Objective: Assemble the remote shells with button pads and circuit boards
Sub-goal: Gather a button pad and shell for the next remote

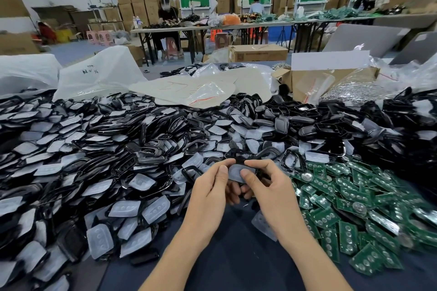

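My left hand [212, 186] and my right hand [267, 186] meet above the dark table, both gripping one black remote shell [238, 160]. A translucent button pad [236, 171] lies in that shell, and both thumbs press on it. A large heap of black shells and translucent pads [106, 149] covers the table to the left and ahead. Green circuit boards [350, 208] with round metal contacts lie heaped on the right. One loose pad [262, 222] rests on the table under my right wrist.
The dark blue tabletop [227, 255] shows between my forearms. Plastic bags [99, 73] and an open cardboard box [331, 78] stand behind the heaps. Beyond are long tables [236, 25] with seated people and stacked cartons.
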Tool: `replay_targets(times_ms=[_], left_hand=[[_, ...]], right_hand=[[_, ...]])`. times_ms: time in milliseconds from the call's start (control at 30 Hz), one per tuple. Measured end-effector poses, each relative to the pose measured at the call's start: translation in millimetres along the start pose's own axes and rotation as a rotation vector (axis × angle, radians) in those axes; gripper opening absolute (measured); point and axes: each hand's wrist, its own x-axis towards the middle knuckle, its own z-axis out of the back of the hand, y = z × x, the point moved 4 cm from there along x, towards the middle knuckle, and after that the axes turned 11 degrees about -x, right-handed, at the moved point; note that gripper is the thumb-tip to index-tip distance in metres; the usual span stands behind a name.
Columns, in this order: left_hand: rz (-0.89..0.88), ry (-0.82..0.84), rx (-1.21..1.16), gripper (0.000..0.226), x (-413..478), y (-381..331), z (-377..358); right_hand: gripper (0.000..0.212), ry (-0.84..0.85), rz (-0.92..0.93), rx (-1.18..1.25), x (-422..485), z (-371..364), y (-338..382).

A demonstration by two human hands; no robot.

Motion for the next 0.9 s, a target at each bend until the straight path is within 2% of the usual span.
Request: replay_targets(times_ms=[133, 300, 367, 467, 567, 700, 800, 900], left_hand=[[0.023, 0.023, 0.019, 0.033, 0.8, 2.2, 0.6], [-0.035, 0.129, 0.227, 0.026, 4.8, 2.8, 5.0], [-0.017, 0.175, 0.276, 0.031, 6.0, 2.9, 8.2], [0.047, 0.287, 0.349, 0.027, 4.9, 1.1, 14.5], [0.071, 0.427, 0.538, 0.021, 5.5, -9.5, 21.1], [0.058, 0.593, 0.794, 0.025, 7.0, -23.5, 25.3], [0.043, 0.629, 0.851, 0.043, 6.4, -28.5, 27.6], [0.079, 0.576, 0.780, 0.045, 5.2, -28.0, 32.9]], right_hand=[[0.018, -0.024, 0.015, -0.069, -1.5, -0.4, -1.7], [0.030, -0.061, 0.120, -0.220, -1.8, -1.1, 1.0], [0.031, -0.055, 0.141, -0.243, -0.5, -0.1, 0.0], [0.038, -0.002, 0.177, -0.242, 0.1, -3.0, -1.4], [0.040, 0.063, 0.202, -0.299, 1.2, -9.6, -2.2], [0.041, 0.093, 0.198, -0.342, 3.1, -12.9, -3.5], [0.041, 0.109, 0.189, -0.327, 2.7, -13.0, -3.9], [0.041, 0.117, 0.168, -0.288, 2.6, -13.2, -4.9]])
